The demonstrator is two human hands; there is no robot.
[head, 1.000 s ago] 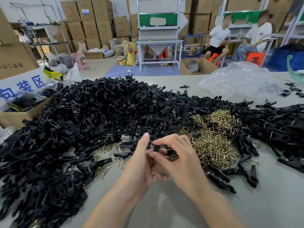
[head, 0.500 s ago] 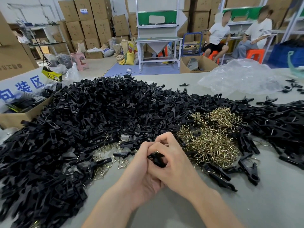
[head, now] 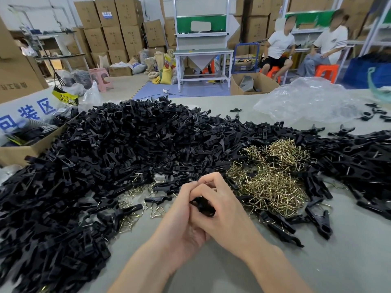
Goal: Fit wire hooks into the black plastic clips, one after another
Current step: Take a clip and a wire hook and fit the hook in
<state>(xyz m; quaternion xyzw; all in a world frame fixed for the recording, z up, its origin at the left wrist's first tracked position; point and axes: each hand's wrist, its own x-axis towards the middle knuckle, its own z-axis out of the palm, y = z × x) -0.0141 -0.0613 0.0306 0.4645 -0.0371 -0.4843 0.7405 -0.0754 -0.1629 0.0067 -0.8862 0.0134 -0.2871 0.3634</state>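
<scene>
Two hands clasped together above the table's near edge, left hand and right hand both curled round one black clip, heap of clips spread behind, wire hooks piled just right.

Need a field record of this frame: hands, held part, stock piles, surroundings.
left hand: fingers curled round the held clip, pressed against the right hand
right hand: fingers curled over the held clip
held clip: black, mostly hidden between both hands; whether a hook is seated cannot be told
clip pile: large black heap, left of and beyond the hands
wire hooks: brass-coloured heap right of the hands
table: grey, bare patch nearest the person
plastic bag: clear, crumpled, far right
</scene>
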